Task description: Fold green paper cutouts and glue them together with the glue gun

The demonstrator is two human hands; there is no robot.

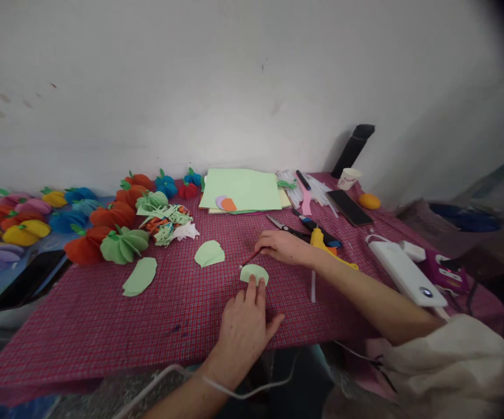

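Observation:
My left hand (243,321) lies with fingers stretched out, its fingertips pressing a folded light green paper piece (254,272) flat on the cloth. Pinched in my right hand (283,247) is a thin dark red stick (252,256), whose pale tip touches or hovers by the paper's left edge; I cannot tell which. Another light green paper piece (209,254) lies just to the left, and a stack of green cut pieces (140,277) farther left. A yellow glue gun (317,238) rests behind my right wrist, near open scissors (284,226).
Several colourful paper pumpkins (112,215) crowd the left side beside paper scraps (169,223). Green paper sheets (242,187) lie at the back. To the right are glue sticks (319,192), a black phone (350,208), a paper cup (348,178) and a white power bank (404,271). A white cable (252,394) hangs in front.

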